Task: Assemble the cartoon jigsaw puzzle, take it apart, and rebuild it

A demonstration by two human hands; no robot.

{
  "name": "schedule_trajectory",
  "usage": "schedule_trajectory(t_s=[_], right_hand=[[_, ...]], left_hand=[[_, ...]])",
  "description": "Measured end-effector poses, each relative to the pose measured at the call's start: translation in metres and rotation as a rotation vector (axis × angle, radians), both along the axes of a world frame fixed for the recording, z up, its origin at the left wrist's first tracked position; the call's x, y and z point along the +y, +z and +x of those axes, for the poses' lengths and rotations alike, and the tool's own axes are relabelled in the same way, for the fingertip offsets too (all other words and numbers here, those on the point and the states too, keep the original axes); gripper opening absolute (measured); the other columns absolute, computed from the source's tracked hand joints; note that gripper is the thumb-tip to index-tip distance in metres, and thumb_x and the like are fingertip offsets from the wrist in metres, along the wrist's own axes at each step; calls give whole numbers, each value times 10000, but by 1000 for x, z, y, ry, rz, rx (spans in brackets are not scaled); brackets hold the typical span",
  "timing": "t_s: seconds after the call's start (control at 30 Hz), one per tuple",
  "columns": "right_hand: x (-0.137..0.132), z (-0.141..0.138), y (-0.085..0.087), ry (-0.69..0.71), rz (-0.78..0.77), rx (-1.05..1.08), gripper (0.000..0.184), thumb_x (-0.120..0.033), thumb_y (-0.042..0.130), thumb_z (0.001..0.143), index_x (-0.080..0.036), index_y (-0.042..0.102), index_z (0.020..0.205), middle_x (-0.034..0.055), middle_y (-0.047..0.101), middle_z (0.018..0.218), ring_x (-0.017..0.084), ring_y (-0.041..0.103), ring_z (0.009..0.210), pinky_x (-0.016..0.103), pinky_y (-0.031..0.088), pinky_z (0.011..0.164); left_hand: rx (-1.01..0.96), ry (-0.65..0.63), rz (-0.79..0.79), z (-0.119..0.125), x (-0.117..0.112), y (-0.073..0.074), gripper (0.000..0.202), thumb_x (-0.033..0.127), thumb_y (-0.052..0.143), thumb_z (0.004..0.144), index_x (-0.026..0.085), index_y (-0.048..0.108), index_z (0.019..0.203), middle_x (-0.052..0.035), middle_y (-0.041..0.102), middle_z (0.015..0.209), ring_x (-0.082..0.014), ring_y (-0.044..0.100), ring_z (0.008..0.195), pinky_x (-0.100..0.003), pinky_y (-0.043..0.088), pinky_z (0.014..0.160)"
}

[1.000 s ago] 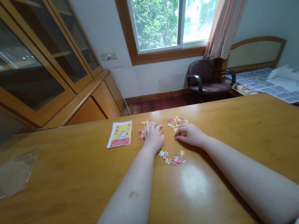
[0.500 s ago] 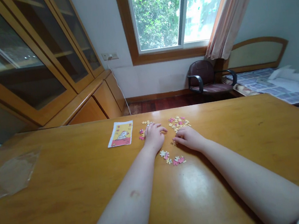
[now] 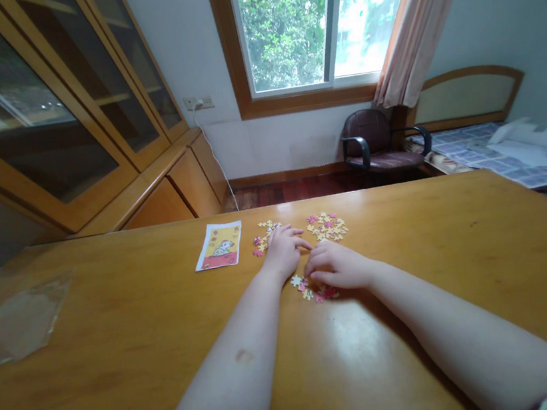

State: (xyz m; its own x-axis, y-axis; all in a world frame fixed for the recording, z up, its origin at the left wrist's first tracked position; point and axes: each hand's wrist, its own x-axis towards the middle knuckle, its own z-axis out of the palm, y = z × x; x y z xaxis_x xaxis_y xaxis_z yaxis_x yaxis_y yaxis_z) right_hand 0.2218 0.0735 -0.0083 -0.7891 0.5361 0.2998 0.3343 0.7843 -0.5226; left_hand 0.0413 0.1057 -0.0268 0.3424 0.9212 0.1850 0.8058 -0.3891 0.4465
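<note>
My left hand (image 3: 283,249) lies palm down with fingers apart, at the right side of a loose group of jigsaw puzzle pieces (image 3: 259,241) and partly covering it. Close beside its fingertips, my right hand (image 3: 336,264) has its fingers bent together; whatever they hold is hidden. Under and just in front of the right hand is a cluster of white, pink and yellow pieces (image 3: 303,287), partly covered by the fingers. Beyond that hand lies a larger pile of mostly yellow and pink pieces (image 3: 327,226).
Left of the pieces, a picture card (image 3: 218,246) with a white animal on yellow and pink lies flat. A clear plastic bag (image 3: 21,322) rests at the left of the wooden table (image 3: 438,230). Past the far edge stand a chair (image 3: 380,140), a bed and a glass-door cabinet.
My right hand has moved left and nearer to me, from beside a small yellow piece to over the near cluster. That small piece no longer shows. My left hand stays almost in place.
</note>
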Motion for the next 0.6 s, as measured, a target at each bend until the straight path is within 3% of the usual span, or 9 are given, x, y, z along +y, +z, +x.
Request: schedule_trajectory(t_s=[0.13,0.3,0.5,0.6], right_hand=[[-7,-5,5,15,13,-38,166,-245,570,863,-202,729,846,52,708,811,186,624,833,317,450,823],[-11,-8,5,-30,95,-183,295,-431,591,869,-258,713,1075,63,679,892,211,587,908,353,403,841],[-9,-7,2,-48,118,-201,246,-420,591,879,-274,730,1020,55,680,919,211,580,947,367,372,882],[-4,-4,-3,-74,123,-183,209,-378,584,890,-241,740,914,50,683,849,190,598,865,346,387,849]], left_hand=[[21,-199,-7,1,0,-4,371,69,532,749,340,765,848,49,642,1248,-223,383,1325,-511,146,1167],[11,12,-2,1,1,-3,351,70,515,762,309,772,783,18,672,1193,-229,419,1286,-494,200,1151],[-1,-187,-11,3,-1,-1,323,78,548,745,310,770,785,37,687,1169,-225,416,1291,-492,195,1148],[14,-138,-12,2,1,-3,328,90,540,762,324,770,781,36,692,1158,-222,432,1276,-484,203,1141]])
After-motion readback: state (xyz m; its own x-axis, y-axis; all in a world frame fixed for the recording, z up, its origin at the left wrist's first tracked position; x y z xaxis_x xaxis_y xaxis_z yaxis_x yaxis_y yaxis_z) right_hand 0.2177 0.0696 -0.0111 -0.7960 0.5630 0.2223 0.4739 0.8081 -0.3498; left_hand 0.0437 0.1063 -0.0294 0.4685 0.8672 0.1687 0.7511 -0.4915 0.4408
